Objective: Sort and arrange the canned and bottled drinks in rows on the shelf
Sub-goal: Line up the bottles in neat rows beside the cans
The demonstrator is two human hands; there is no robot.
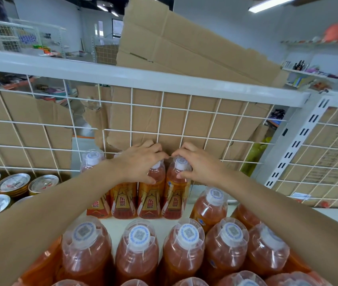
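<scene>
The left hand (141,162) curls over the third bottle (150,195) and the right hand (199,165) pinches the fourth bottle (175,195) at its cap, both at 12 o'clock in one back row against the wire grid (186,120). Labels read 东鹏特饮. Judged early: the cans (13,183) are grouped at 9 o'clock, and the front bottles (137,254) at 6 o'clock look still to be rowed.

White walls (225,27) and ceiling strip lights (271,4) frame a wire-grid panel (188,111) backed by torn cardboard (174,44).

Glossy clear plastic bottles (176,188) – shiny metal cans (13,183), matt brown cardboard (184,112) – smooth white-painted wire grid (131,112).
</scene>
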